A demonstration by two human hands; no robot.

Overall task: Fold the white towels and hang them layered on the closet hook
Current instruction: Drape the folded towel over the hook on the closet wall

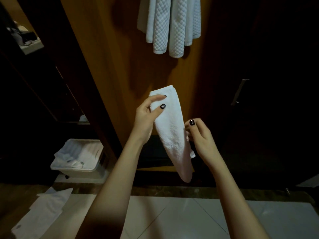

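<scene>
A small white towel point(172, 131), folded into a narrow strip, hangs in the air in front of the wooden closet door point(110, 69). My left hand point(146, 116) grips its upper end, thumb on the front. My right hand point(200, 137) pinches the towel's right edge lower down. Above, several quilted white towels point(170, 25) hang layered against the door; the hook itself is out of view above the frame.
A clear plastic bin point(79, 159) with white cloth inside stands on the floor at the left. Another white cloth point(43, 209) lies on the floor at the lower left. A dark cabinet with a metal handle point(240, 92) is at the right.
</scene>
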